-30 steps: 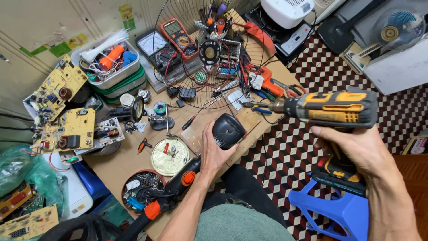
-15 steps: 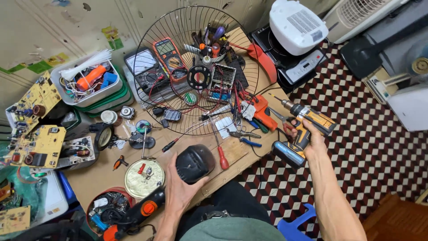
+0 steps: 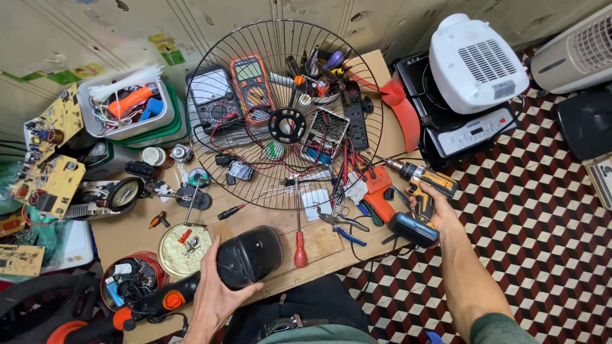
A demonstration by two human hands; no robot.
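Cluttered wooden desk (image 3: pixel 255 220) — your left hand (image 3: pixel 213 294) cups a rounded black plastic motor housing (image 3: pixel 250 256). Your right hand (image 3: pixel 432 210) grips a yellow-and-black cordless drill (image 3: pixel 422 191) at its edge.

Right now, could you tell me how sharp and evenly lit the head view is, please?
Head view: sharp at centre, fan guard wires crisp; wide-angle lens bends the wall and floor tiles at the edges; light soft and even, shadows faint; both the left hand and right hand unblurred.

Motor housing (image 3: pixel 250 257): black, rounded, lying on its side at lower centre of the frame.
Cordless drill (image 3: pixel 422 191): yellow-black, chuck pointing upper left, right of centre.
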